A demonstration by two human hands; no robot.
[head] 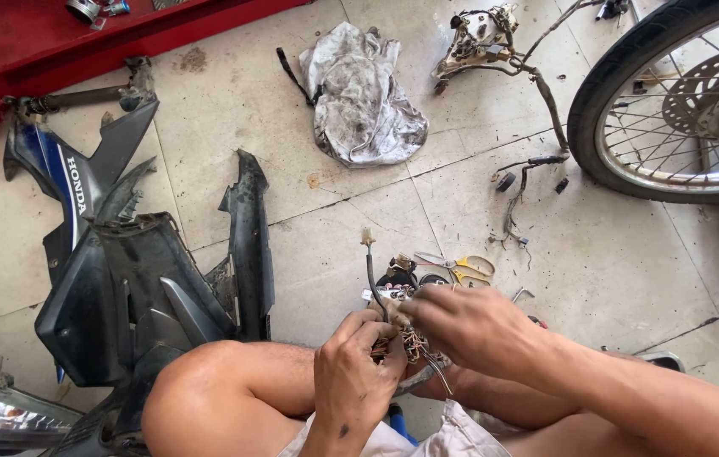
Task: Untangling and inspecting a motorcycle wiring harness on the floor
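Note:
My left hand grips a bundle of thin coloured wires just above my bent knee. My right hand pinches the same bundle from the right, fingertips on the wire ends. A black cable with a pale connector sticks up from the bundle. Both hands hide most of the wiring. Behind them on the floor lie yellow-handled scissors and small dark parts.
Black and blue motorcycle body panels lie at the left. A dirty grey rag sits at the top centre, with a wiring harness beside it. A spoked motorcycle wheel stands at the top right. A red bench runs along the top left.

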